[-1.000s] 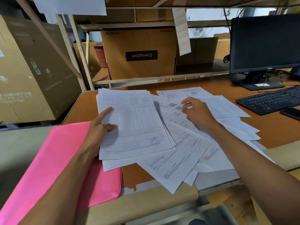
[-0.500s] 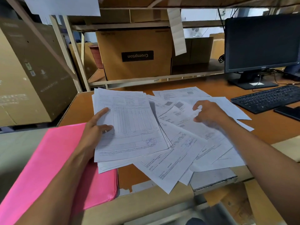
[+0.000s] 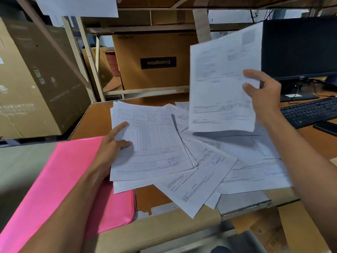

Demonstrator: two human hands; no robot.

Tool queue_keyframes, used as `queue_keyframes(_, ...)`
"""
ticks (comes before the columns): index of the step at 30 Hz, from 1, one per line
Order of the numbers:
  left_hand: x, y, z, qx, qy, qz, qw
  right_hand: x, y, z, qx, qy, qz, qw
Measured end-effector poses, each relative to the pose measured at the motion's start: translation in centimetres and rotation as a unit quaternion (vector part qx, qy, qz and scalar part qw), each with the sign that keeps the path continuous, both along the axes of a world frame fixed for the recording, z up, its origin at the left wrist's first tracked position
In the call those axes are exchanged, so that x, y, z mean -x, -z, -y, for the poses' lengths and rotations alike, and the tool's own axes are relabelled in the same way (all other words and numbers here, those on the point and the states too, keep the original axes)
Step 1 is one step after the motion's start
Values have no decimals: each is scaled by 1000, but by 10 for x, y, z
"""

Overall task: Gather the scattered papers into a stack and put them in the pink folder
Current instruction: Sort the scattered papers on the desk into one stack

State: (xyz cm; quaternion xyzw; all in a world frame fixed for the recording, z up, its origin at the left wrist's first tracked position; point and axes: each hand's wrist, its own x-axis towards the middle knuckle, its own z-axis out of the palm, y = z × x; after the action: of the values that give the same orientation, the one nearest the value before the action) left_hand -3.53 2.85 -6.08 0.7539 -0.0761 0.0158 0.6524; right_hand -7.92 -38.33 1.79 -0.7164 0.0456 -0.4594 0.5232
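Note:
A stack of printed papers (image 3: 153,143) lies on the orange desk (image 3: 94,117), and my left hand (image 3: 111,145) rests flat on its left edge with the fingers straight. To its right, several loose sheets (image 3: 215,172) lie fanned over the desk's front edge. My right hand (image 3: 262,92) pinches a printed sheet (image 3: 220,84) by its right edge and holds it up in the air above the loose ones. The pink folder (image 3: 60,183) lies closed at the lower left, partly under my left forearm and the stack's corner.
A black monitor (image 3: 299,48) stands at the back right, with a keyboard (image 3: 310,110) and a dark phone (image 3: 326,127) in front of it. A cardboard box (image 3: 155,61) sits on the shelf behind the desk. A large carton (image 3: 36,75) stands at the left.
My right hand has picked one sheet off the scattered papers and raised it up and to the right. My left hand stays on the stack.

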Motion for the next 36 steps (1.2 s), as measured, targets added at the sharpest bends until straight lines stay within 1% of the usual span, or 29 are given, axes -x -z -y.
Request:
queue_keyframes(2, 1, -1, 0, -5, 1, 3, 1000, -5, 1, -11, -90, -80, -5, 993)
queue_keyframes(3, 2, -1, 0, -5, 4, 3, 1000, -10, 7, -18, -114, -108, -22, 987)
queue_keyframes(4, 2, -1, 0, 0, 3, 2, 1000, -14, 14, -25, -115, -124, -43, 985)
queue_keyframes(5, 3, -1, 1, 2, 0, 1, 1000, -19, 23, -34, -77, -109, -70, 989)
queue_keyframes(7, 5, -2, 3, 2, -1, 6, 1000, -25, 40, -56, 35, -69, -125, 989)
queue_keyframes(9, 5, -3, 5, 8, -4, 11, 1000, -28, 51, -80, 81, -65, -159, 982)
queue_keyframes(10, 5, -4, 5, 26, -13, 1, 1000, -30, 55, -92, 92, -66, -167, 979)
queue_keyframes(12, 8, -5, 6, 66, -28, -27, 997, -32, 63, -111, 102, -74, -187, 974)
queue_keyframes(16, 10, -4, 5, 103, 21, -38, 994, -38, 75, -142, 145, -114, -214, 959)
queue_keyframes(18, 9, -4, 6, 94, 18, -40, 995, -43, 81, -153, 147, -125, -232, 953)
queue_keyframes(21, 7, -4, 3, 10, 12, -20, 1000, -48, 83, -160, 158, -135, -247, 947)
queue_keyframes(23, 2, -2, 0, 2, 8, -22, 1000, -47, 80, -154, 152, -160, -262, 940)
queue_keyframes(25, 1, -1, 0, 3, 13, -20, 1000, -47, 77, -140, 116, -169, -266, 942)
queue_keyframes(26, 1, -1, 0, 2, 11, -20, 1000, -47, 76, -130, 102, -155, -263, 947)
queue_keyframes(27, -2, 1, 0, 2, 12, -21, 1000, -47, 75, -118, 110, -125, -267, 949)
queue_keyframes(28, -2, 1, 0, 8, 14, -25, 1000, -48, 74, -104, 155, -81, -291, 941)
queue_keyframes(29, -3, 2, -1, 10, 16, -32, 999, -48, 74, -89, 228, -26, -338, 913)
queue_keyframes(30, -3, 2, -1, 11, 17, -36, 999, -46, 75, -73, 298, 23, -394, 869)
queue_keyframes(31, -4, 3, -3, 11, 18, -39, 999, -43, 77, -58, 342, 48, -448, 824)
queue_keyframes(32, -4, 3, -3, 12, 18, -39, 999, -39, 79, -45, 361, 49, -493, 790)
queue_keyframes(33, -4, 3, -3, 12, 18, -39, 999, -35, 82, -33, 364, 34, -529, 766)
queue_keyframes(34, -3, 2, -3, 14, 17, -37, 999, -32, 86, -23, 362, 12, -552, 751)
queue_keyframes(35, -4, 2, -3, 15, 16, -37, 999, -29, 88, -14, 355, -13, -560, 749)
queue_keyframes(36, -3, 2, -2, 16, 15, -38, 999, -27, 87, -7, 345, -36, -557, 755)
